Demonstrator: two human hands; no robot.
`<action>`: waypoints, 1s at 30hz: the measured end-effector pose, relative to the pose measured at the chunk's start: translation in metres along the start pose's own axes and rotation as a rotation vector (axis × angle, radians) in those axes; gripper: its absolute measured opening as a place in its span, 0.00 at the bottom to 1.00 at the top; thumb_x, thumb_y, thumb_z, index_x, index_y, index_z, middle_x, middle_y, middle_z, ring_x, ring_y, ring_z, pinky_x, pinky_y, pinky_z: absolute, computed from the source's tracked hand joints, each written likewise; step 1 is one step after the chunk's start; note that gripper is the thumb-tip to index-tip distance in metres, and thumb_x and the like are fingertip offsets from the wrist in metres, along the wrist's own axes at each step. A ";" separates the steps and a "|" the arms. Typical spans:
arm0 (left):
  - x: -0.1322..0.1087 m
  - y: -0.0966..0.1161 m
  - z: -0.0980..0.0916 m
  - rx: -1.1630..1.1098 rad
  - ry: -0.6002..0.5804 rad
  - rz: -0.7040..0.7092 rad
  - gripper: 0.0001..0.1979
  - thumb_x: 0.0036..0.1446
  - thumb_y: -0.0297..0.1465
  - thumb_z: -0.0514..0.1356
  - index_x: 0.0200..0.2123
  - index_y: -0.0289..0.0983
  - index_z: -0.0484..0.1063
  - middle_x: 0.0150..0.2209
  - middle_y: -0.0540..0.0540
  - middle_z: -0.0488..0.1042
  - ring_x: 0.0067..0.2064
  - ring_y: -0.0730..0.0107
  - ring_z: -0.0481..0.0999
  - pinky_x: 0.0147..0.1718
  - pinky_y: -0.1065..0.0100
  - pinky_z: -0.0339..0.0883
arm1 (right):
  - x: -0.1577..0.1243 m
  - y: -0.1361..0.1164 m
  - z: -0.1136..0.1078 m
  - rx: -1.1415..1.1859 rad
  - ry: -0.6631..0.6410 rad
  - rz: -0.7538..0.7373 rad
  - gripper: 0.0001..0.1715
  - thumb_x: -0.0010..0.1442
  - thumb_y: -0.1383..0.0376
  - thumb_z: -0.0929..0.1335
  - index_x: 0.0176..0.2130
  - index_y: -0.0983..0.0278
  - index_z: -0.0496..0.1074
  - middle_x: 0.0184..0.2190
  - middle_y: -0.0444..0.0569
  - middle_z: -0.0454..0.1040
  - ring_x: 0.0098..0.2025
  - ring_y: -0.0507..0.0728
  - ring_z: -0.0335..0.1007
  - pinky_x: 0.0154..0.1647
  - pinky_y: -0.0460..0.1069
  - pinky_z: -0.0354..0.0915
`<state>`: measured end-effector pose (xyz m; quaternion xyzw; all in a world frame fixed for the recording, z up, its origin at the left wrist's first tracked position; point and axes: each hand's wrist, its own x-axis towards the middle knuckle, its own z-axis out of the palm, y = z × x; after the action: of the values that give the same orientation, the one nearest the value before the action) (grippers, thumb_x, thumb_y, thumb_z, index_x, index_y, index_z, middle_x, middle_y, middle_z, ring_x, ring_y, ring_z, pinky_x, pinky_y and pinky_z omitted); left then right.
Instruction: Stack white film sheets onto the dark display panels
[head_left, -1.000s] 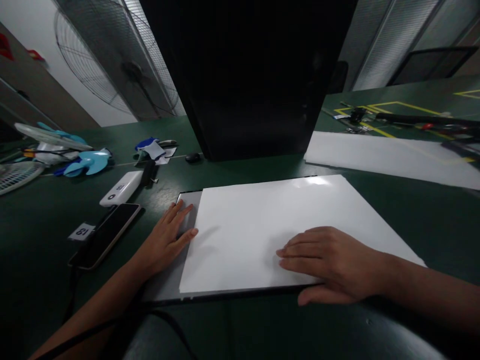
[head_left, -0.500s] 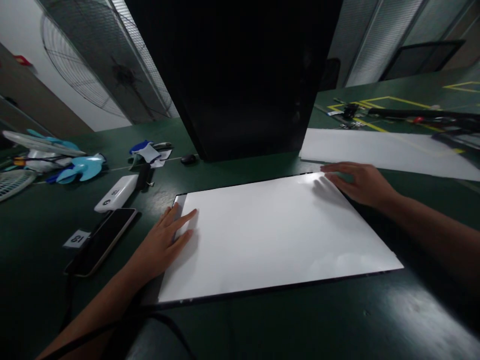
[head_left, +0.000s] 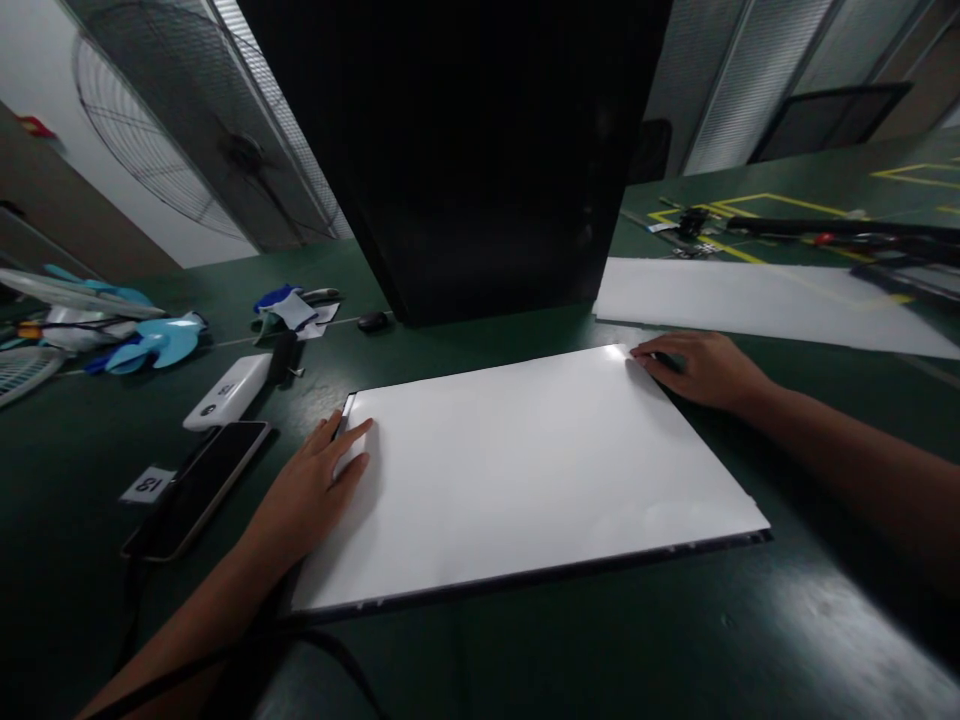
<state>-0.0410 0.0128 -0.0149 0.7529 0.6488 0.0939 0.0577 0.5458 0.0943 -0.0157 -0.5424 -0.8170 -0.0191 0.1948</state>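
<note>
A glossy white sheet lies on a thin dark panel, whose edge shows along the near side. My left hand rests over the sheet's left edge, fingers spread and open, with thumb and index finger on the white surface. At the far right corner, my right hand has its thumb and fingertips closed together on the sheet's edge. Whether those fingertips also touch the dark panel is hidden.
A large black panel stands behind the sheet. Left of me are a phone, a white power bank and light-blue fan blades. Another white board lies back right. A black cable crosses near my left forearm.
The white sheet has slid left over the dark panel, covering the strip formerly bare at its left side. My right hand has moved left with it, and the view has shifted slightly.
</note>
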 end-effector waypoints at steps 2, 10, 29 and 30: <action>-0.001 0.002 -0.002 0.009 -0.003 -0.015 0.31 0.74 0.44 0.47 0.75 0.43 0.66 0.80 0.40 0.54 0.79 0.41 0.56 0.75 0.40 0.55 | 0.000 -0.001 0.001 -0.007 0.013 -0.030 0.23 0.73 0.51 0.64 0.51 0.55 0.84 0.52 0.49 0.84 0.52 0.66 0.82 0.57 0.67 0.76; -0.003 0.006 -0.005 0.069 -0.025 -0.039 0.32 0.75 0.43 0.46 0.74 0.39 0.67 0.79 0.34 0.55 0.78 0.41 0.60 0.74 0.43 0.58 | -0.001 0.003 0.005 0.038 0.033 -0.045 0.23 0.71 0.50 0.65 0.52 0.53 0.85 0.51 0.45 0.84 0.49 0.66 0.83 0.55 0.64 0.78; 0.001 -0.002 0.002 0.002 -0.112 -0.029 0.45 0.72 0.61 0.44 0.79 0.36 0.55 0.82 0.31 0.45 0.80 0.38 0.52 0.75 0.39 0.52 | 0.002 0.001 0.006 0.035 -0.037 -0.094 0.28 0.74 0.49 0.63 0.57 0.59 0.84 0.62 0.52 0.78 0.63 0.67 0.76 0.70 0.67 0.71; 0.001 -0.002 0.001 0.007 -0.113 -0.012 0.45 0.72 0.61 0.44 0.79 0.36 0.55 0.82 0.31 0.46 0.80 0.38 0.53 0.75 0.39 0.53 | 0.003 0.001 0.006 0.034 -0.038 -0.102 0.28 0.74 0.49 0.63 0.57 0.60 0.84 0.62 0.52 0.78 0.63 0.67 0.76 0.70 0.67 0.70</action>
<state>-0.0428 0.0143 -0.0166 0.7533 0.6494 0.0485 0.0922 0.5442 0.0987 -0.0208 -0.4970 -0.8473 -0.0047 0.1872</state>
